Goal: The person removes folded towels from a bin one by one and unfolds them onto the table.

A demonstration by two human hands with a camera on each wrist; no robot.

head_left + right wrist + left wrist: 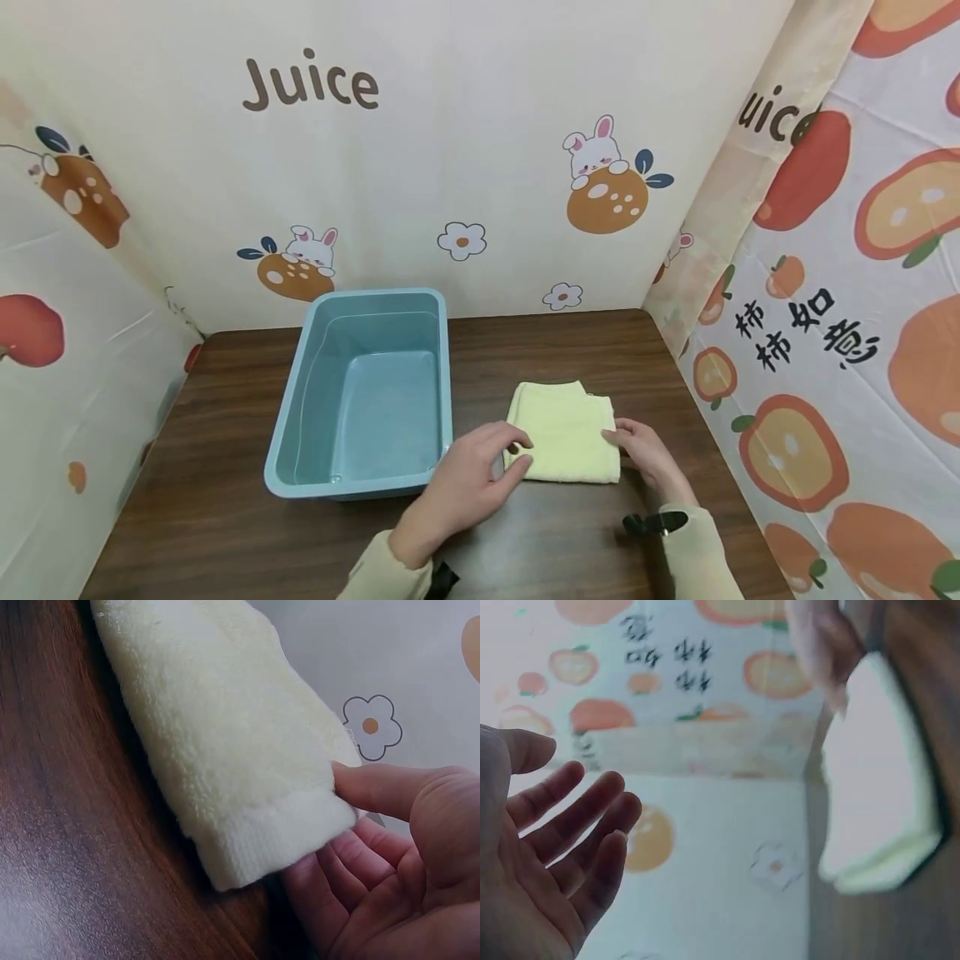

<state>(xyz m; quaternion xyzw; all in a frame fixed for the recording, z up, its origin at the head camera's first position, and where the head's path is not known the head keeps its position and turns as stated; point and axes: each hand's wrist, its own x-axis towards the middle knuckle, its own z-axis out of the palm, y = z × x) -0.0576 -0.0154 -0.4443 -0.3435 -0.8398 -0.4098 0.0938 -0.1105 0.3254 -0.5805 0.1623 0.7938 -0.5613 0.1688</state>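
Observation:
A pale yellow towel, folded into a rough square, lies on the dark wood table. In the right wrist view its fluffy surface and ribbed edge show clearly. My right hand pinches the towel's right edge, thumb on top and fingers beneath. My left hand hovers by the towel's left side, thumb and fingers apart in a loose curve. The left wrist view shows that left hand holding nothing, with the towel blurred at the right.
An empty blue plastic basin stands left of the towel, close to my left hand. Dark wood table surrounds both. Printed fabric walls close off the back and both sides.

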